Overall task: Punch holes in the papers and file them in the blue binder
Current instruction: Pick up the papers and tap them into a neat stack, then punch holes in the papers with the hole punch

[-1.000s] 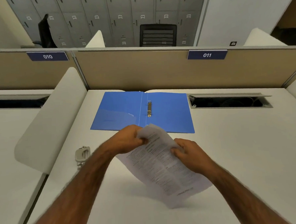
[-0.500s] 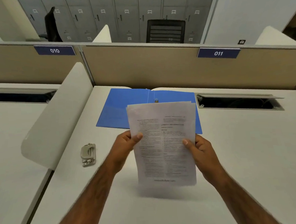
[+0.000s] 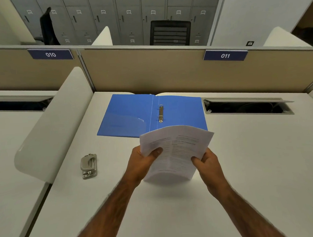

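Note:
A thin stack of printed papers (image 3: 177, 150) stands on its lower edge on the white desk (image 3: 254, 167), bowed and leaning away from me. My left hand (image 3: 143, 162) grips its left edge with the thumb on the front sheet. My right hand (image 3: 207, 162) grips its right edge. Behind the papers the blue binder (image 3: 130, 116) lies open flat, its metal ring mechanism (image 3: 161, 113) on the right half by the spine. A grey metal hole punch (image 3: 89, 165) sits on the desk to the left of my left hand.
A rounded white side divider (image 3: 49, 127) rises along the desk's left edge. A tan partition (image 3: 149, 69) with the labels 010 and 011 closes the back. An open cable slot (image 3: 247, 107) lies at the back right of the desk.
The papers, held upright and flat before, have dropped lower and tipped back, so the binder's rings show again. Both hands have kept their grip on the side edges.

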